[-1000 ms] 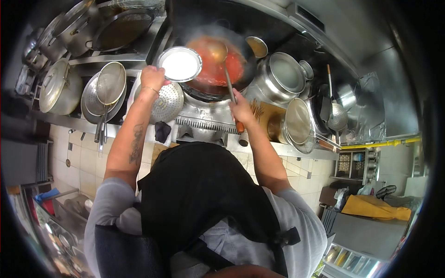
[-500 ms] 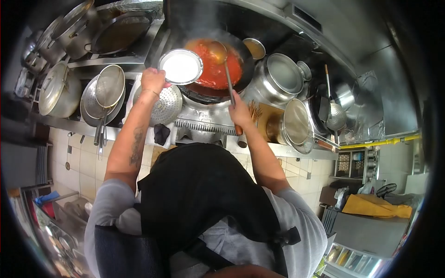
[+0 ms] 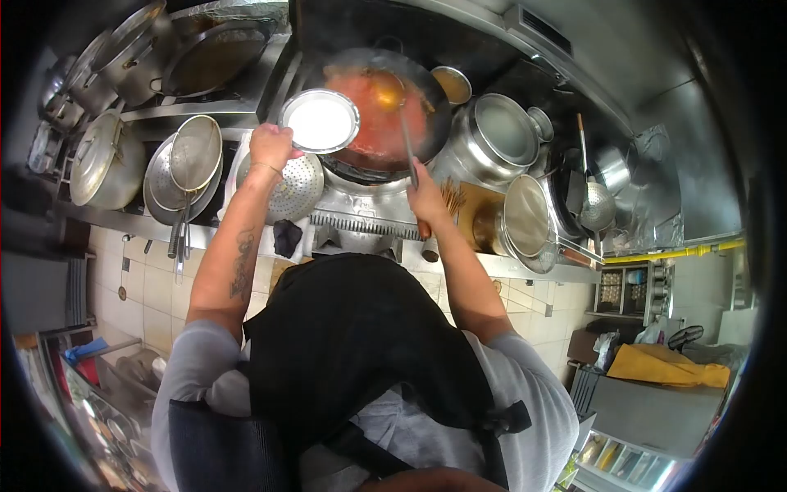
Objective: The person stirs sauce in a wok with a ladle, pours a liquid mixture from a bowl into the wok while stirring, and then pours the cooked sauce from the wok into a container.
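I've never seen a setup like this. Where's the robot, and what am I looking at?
There's no robot: these are a person's bare hands, seen by a camera worn on their head, looking forward and down. The left hand holds a metal bowl of something white, too bright to identify. The right hand grips a long-handled ladle over a wok of red food. Along the stove are a perforated strainer, a lidded pot and more cookware.

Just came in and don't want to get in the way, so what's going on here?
A person at the stove has the right hand on the handle of a ladle, its bowl in the red sauce in a wok. The left hand holds a metal bowl of something white by its rim, beside the wok.
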`<state>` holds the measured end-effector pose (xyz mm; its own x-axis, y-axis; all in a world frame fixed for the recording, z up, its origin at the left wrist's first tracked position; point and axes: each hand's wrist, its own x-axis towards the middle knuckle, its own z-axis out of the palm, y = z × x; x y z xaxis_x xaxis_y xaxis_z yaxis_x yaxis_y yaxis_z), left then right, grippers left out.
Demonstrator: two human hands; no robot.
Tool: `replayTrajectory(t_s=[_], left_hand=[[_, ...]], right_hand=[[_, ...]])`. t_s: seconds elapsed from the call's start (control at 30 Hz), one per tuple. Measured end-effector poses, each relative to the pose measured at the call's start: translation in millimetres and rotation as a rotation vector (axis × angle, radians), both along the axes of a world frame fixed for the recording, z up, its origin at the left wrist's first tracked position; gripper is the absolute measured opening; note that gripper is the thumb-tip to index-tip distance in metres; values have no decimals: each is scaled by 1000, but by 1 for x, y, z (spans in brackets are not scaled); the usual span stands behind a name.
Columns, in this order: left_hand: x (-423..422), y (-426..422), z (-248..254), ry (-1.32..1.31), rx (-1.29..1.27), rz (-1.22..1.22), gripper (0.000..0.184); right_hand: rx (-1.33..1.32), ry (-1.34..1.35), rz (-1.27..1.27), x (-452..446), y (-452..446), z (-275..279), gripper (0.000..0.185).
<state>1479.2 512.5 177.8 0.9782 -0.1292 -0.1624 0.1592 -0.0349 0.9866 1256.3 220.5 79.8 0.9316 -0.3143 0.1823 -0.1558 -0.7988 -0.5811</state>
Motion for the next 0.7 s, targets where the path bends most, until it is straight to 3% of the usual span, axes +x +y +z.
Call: replayTrajectory(t_s=[0.03, 0.1, 0.17, 0.27, 0.3, 0.4, 0.47, 0.6, 0.67, 0.7], left_hand=[[0, 2, 1, 4, -3, -1, 11], [0, 2, -2, 1, -20, 18, 10], [-1, 5, -4, 2, -34, 35, 10], [-1, 5, -3, -27, -16, 12, 10], [-1, 7, -2, -9, -27, 3, 10], [-3, 7, 2, 2, 2, -17, 10], [-2, 6, 4, -3, 37, -12, 10], [-4, 9, 2, -7, -13, 27, 12], [-6, 11, 3, -5, -14, 16, 11], [-6, 10, 4, -9, -2, 18, 9]], right_hand=[[1, -1, 5, -6, 11, 9, 79], [142, 443, -266, -27, 43, 42, 86], [160, 385, -266, -41, 61, 38, 83], [1273, 227, -225, -35, 60, 58, 74], [1739, 192, -39, -27, 31, 52, 78], [1572, 172, -153, 5, 2, 26, 79], [-20, 19, -89, 4, 1, -13, 76], [-40, 287, -268, -34, 49, 5, 76], [692, 210, -259, -42, 75, 44, 67], [695, 212, -264, -39, 64, 45, 67]])
